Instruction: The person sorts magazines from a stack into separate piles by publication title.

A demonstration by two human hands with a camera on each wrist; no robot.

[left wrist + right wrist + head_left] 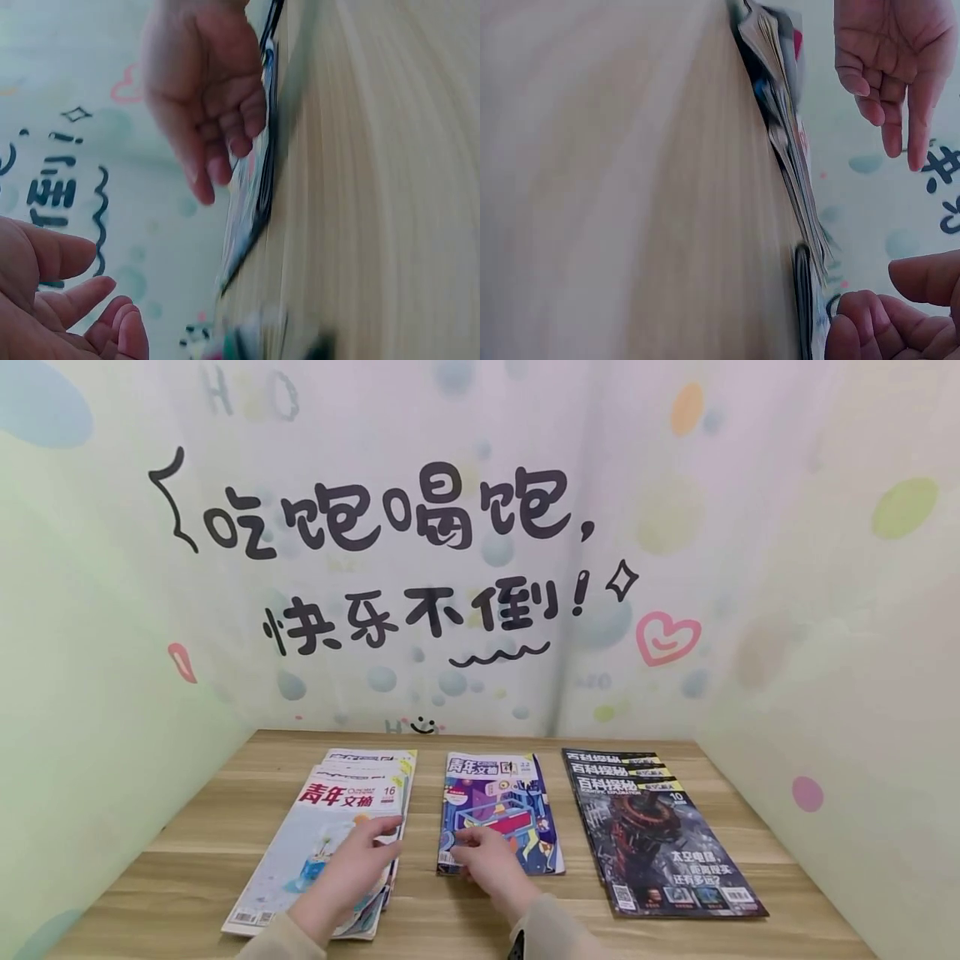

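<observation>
My left hand [352,864] hovers over the right side of a fanned stack of white-covered magazines [273,868], with its fingers loosely bent and nothing between them. Above the lower left part of a purple illustrated magazine [536,827] is my right hand [491,864], its fingers relaxed. In the left wrist view, the left hand [71,300] has thumb and fingers apart, facing the right hand [214,97]. The right wrist view shows the right hand [900,322] empty, fingers lightly curled, and the left hand [896,67] with fingers extended.
On the right lies a fanned stack of dark-covered magazines [652,835]. All the magazines rest on a wood-grain table [202,827]. A printed wall [480,693] with black writing rises behind, and pale side walls [847,710] flank the table.
</observation>
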